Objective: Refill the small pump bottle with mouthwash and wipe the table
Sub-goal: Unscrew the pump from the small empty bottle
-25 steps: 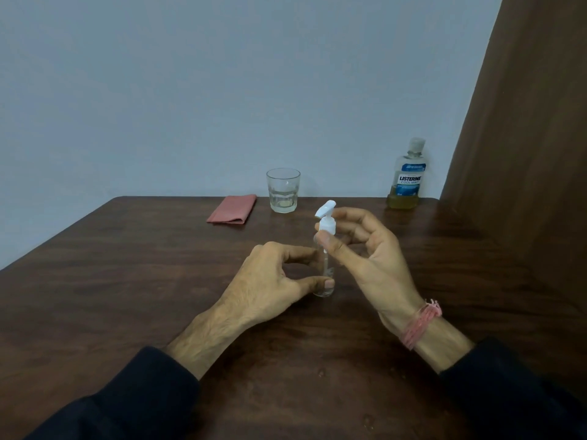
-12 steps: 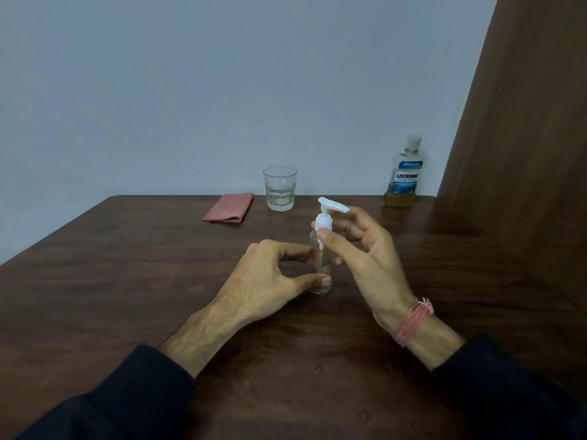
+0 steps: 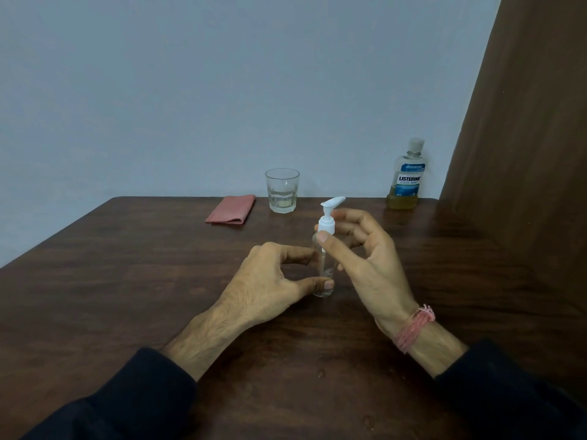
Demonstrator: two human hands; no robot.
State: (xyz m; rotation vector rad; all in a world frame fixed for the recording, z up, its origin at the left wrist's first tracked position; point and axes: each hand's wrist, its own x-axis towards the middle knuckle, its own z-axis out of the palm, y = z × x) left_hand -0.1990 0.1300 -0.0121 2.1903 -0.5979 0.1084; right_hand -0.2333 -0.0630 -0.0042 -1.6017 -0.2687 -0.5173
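Standing upright near the middle of the dark wooden table [image 3: 127, 281], the small pump bottle [image 3: 324, 268] has a clear body and a white pump head [image 3: 328, 214] whose spout points toward the table's far right corner. The left hand [image 3: 270, 281] steadies the lower part of the bottle, its thumb and forefinger curled round the clear body, the thumb tip resting just above the base. The right hand [image 3: 365, 258] pinches the white collar of the pump between thumb and fingers, palm turned toward the left, the remaining fingers loosely bent behind the pump. A pink thread band [image 3: 413, 327] circles the right wrist, and dark sleeves [image 3: 127, 401] cover both forearms at the near edge.

Along the far edge stand three things, well apart from the hands. A folded pink cloth [image 3: 231, 209] lies flat left of centre. Just beside it, to the right, a clear drinking glass [image 3: 282, 190] stands upright with a little pale liquid at the bottom. At the far right corner the mouthwash bottle [image 3: 406, 176] stands upright, cap on, blue label facing the person, with yellowish liquid low in it. A brown panel [image 3: 524, 138] rises beside that corner, and a pale wall [image 3: 222, 90] runs behind the far edge.
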